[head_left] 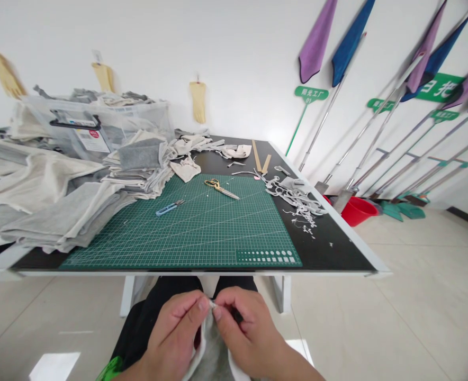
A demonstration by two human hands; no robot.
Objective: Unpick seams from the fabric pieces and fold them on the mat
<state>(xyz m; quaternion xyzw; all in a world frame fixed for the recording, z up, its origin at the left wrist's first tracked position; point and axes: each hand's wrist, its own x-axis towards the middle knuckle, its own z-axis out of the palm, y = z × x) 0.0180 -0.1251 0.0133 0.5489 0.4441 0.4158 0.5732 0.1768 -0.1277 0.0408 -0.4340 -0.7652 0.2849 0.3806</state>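
Observation:
Over my lap, in front of the table edge, my left hand (pixel 178 330) and my right hand (pixel 244 323) pinch the edge of a light grey fabric piece (pixel 215 352). The fingertips of both hands nearly meet at the pinched edge, and the cloth hangs down between them. Part of the fabric is hidden behind the hands. On the table ahead, a green cutting mat (pixel 218 233) carries gold-handled scissors (pixel 222 189) and small blue thread snips (pixel 169 207).
Stacked grey and cream fabric (pixel 71 211) covers the table's left side, before a clear plastic bin (pixel 118 124) full of cloth. Fabric scraps (pixel 293 196) and wooden rulers (pixel 260 159) lie to the right. A red bucket (pixel 359 210) and mops stand by the wall.

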